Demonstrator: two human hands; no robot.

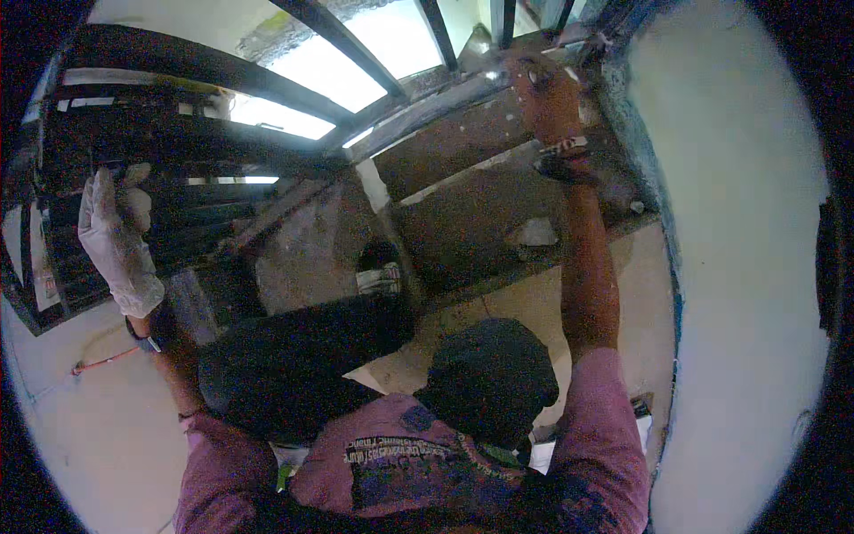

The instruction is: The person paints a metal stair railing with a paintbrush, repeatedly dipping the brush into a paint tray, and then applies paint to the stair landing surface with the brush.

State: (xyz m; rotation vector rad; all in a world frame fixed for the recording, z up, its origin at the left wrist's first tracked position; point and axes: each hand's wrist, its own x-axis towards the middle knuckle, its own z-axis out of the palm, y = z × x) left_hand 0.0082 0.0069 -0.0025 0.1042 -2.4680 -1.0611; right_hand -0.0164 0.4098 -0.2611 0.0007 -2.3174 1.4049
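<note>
A white glove covers my left hand, raised at the left beside the dark slatted frame. Its fingers are closed around a small dark thing that I cannot make out. My right hand is bare, with a ring on a finger and bands around the wrist. It reaches to the far top right, closed against the grey lower rail of the barred window. Whatever it grips is hidden by the fingers and the glare.
Bright light comes through the dark window bars. A pale wall stands close on the right, beyond my right arm. Below the window is a brown ledge with a light, flat chunk on it. My bent leg lies across the middle.
</note>
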